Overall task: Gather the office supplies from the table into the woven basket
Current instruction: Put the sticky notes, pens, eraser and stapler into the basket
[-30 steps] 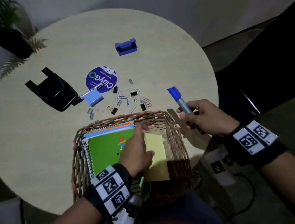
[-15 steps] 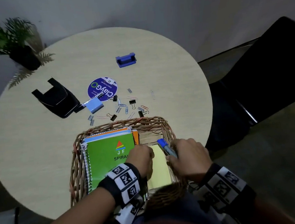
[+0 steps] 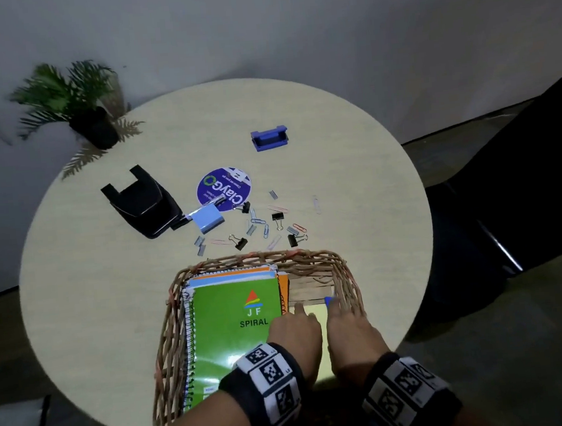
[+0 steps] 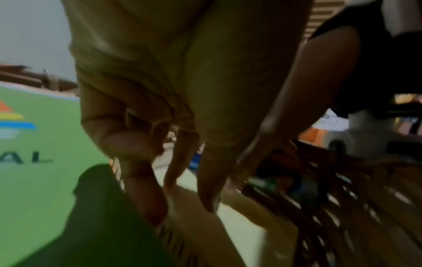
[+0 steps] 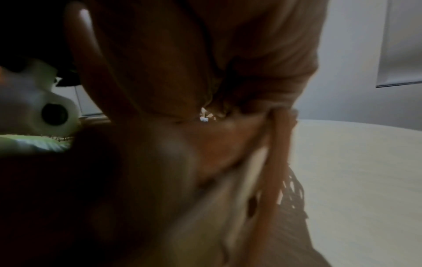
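Note:
The woven basket [image 3: 346, 275] stands at the table's near edge. A green spiral notebook [image 3: 234, 318] lies on a stack in its left half, and a yellow note pad [image 3: 319, 312] lies to its right. My left hand [image 3: 294, 327] reaches into the basket, its fingers [image 4: 205, 189] fairly straight and touching the yellow pad [image 4: 239, 225], thumb at the notebook's [image 4: 45, 144] edge. My right hand [image 3: 347, 322] is beside it against the right wall, holding the blue marker low; only its cap [image 3: 329, 299] pokes out past the fingertips. The right wrist view is dark and blurred.
Beyond the basket the round table [image 3: 76, 298] carries scattered paper clips and binder clips [image 3: 267, 227], a blue note block [image 3: 207, 219], a black hole punch [image 3: 143, 204], a purple round card [image 3: 225, 189] and a small blue holder [image 3: 269, 138]. A potted plant [image 3: 83, 107] sits far left, a black chair [image 3: 509, 193] right.
My right hand brought the blue marker from above the table into the basket and lowered it beside the yellow pad. My left hand stayed on the pad, sliding slightly back.

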A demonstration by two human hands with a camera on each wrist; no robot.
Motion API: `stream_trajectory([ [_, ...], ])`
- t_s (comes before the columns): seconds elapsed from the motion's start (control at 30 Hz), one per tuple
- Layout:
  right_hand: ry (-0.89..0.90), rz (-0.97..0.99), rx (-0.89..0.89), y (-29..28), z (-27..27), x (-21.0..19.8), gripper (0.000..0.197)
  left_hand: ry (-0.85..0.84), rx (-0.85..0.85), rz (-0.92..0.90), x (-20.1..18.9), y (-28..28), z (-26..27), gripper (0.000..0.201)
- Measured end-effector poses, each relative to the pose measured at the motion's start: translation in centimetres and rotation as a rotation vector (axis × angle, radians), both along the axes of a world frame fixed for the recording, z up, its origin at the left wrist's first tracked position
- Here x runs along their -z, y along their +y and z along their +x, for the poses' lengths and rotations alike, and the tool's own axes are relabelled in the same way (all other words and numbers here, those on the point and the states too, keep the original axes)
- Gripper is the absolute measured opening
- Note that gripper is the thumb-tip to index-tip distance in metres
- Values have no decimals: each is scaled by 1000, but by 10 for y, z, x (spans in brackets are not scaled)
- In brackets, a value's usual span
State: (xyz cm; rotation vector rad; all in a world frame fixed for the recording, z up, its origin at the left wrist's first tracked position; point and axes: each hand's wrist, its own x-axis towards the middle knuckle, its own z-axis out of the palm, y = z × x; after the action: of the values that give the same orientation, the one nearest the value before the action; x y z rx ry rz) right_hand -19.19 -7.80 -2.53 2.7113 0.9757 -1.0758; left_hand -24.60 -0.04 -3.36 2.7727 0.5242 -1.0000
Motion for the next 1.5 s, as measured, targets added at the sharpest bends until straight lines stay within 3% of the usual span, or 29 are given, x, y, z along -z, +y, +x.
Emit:
stream_trajectory([
  [0.17,-25,-74,3,5,-1,5,41,-11,66,-21,2,6,-2,31],
  [0.3,26,-88,0,6,1,-5,36,-30,-21,-170,-10,17,-4,31],
  [0.43,67,-27,-68,10,19,-53,44,-379,-377,-346,-48,66,-14,22],
  [0.57,-69,177,-137,51,59,-106,53,-616,-583,-236,-78,156,-23,19],
  [0.67,-184,284,-116,112,108,-125,63,-661,-624,-121,-80,214,-23,24],
  [0.83,-297,373,-125,248,195,-85,44,-675,-683,-87,-58,257,-23,23],
  [0.93,-317,275,-220,309,242,-27,58,-669,-785,-114,-35,270,-32,23],
  [1.0,-362,159,-304,330,264,10,55,-671,-859,-144,-21,275,-46,25],
  [1.07,-371,102,-340,338,273,33,41,-666,-913,-176,-14,273,-63,27],
  [1.2,-354,91,-401,337,262,31,13,-614,-901,-202,-18,265,-92,27],
  [1.33,-354,217,-322,312,254,-6,24,-594,-864,-236,-27,260,-114,27],
  [1.5,-240,499,-260,216,188,-99,38,-611,-831,-244,-37,250,-140,8],
])
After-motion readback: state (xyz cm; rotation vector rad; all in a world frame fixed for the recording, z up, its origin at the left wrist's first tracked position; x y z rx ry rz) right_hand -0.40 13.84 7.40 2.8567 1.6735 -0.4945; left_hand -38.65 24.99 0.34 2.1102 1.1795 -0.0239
